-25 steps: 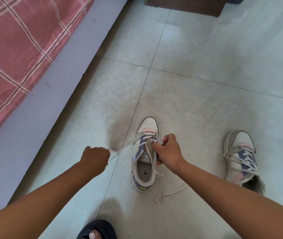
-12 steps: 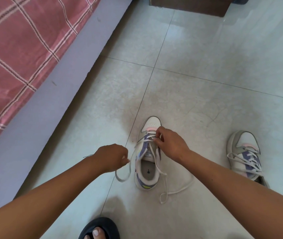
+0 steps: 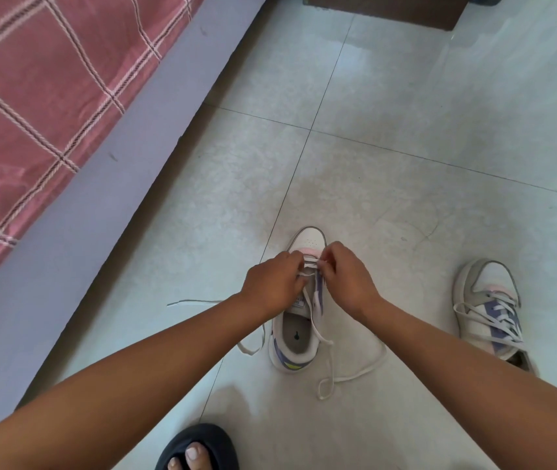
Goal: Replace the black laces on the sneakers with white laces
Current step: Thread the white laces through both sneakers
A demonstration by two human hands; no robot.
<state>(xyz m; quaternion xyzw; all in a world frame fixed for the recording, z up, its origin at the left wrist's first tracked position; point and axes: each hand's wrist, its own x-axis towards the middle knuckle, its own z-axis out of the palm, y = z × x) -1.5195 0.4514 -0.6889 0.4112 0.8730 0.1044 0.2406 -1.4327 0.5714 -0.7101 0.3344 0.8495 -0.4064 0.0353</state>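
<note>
A white, purple and pink sneaker (image 3: 295, 347) stands on the floor tiles, toe pointing away from me. Its white lace (image 3: 355, 371) is threaded through the lowest eyelets, and both loose ends trail on the floor, one to the left, one looping to the right. My left hand (image 3: 272, 283) and my right hand (image 3: 346, 278) meet over the front of the sneaker, each pinching the lace near the toe rows. A second sneaker (image 3: 487, 310) with a white lace crossed through its eyelets stands to the right. No black lace is in view.
A bed with a red checked sheet (image 3: 43, 106) and a grey-purple side panel (image 3: 107, 198) runs along the left. A brown piece of furniture (image 3: 382, 8) stands at the far top. My foot in a black slipper (image 3: 199, 449) is at the bottom edge.
My left hand has moved right from beside the sneaker onto its front, letting the pulled lace end drop slack on the floor. My right hand shifted forward toward the toe.
</note>
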